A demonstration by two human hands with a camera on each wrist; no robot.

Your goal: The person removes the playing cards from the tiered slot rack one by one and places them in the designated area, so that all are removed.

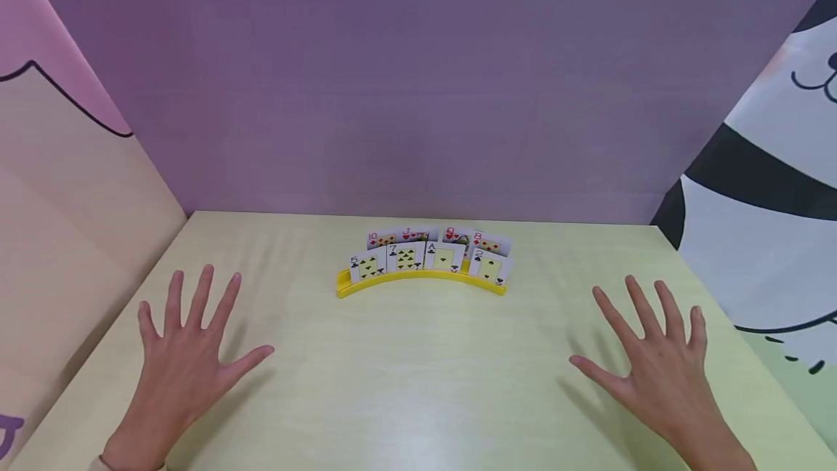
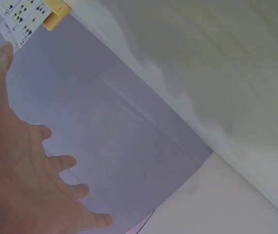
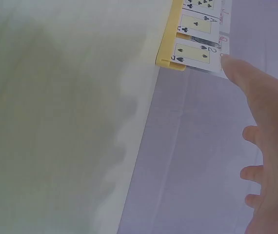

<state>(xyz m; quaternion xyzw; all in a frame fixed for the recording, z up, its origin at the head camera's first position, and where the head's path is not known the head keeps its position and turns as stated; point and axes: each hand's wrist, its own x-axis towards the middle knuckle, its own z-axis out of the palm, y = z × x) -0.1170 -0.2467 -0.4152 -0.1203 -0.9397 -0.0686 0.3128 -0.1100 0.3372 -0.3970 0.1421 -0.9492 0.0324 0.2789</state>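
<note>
A curved yellow card holder (image 1: 418, 274) stands near the back middle of the table with playing cards upright in two rows. In its front row are the five (image 1: 368, 265), seven (image 1: 405, 257) and ace of clubs (image 1: 444, 256), then, past a gap, the two of spades (image 1: 490, 267). Behind them, partly hidden, stand red-marked cards: a ten (image 1: 382, 238), a jack (image 1: 412, 233), a queen (image 1: 454, 232) and an eight (image 1: 490, 241). My left hand (image 1: 185, 365) is spread over the table's left side, holding nothing. Opposite it, my right hand (image 1: 660, 369) also has spread fingers and holds nothing.
The pale wooden table (image 1: 418, 384) meets a purple wall (image 1: 418, 78) at its back edge. Printed side panels flank it, a pink and cream one (image 1: 72, 187) on the left and a panda one (image 1: 771, 238) on the right.
</note>
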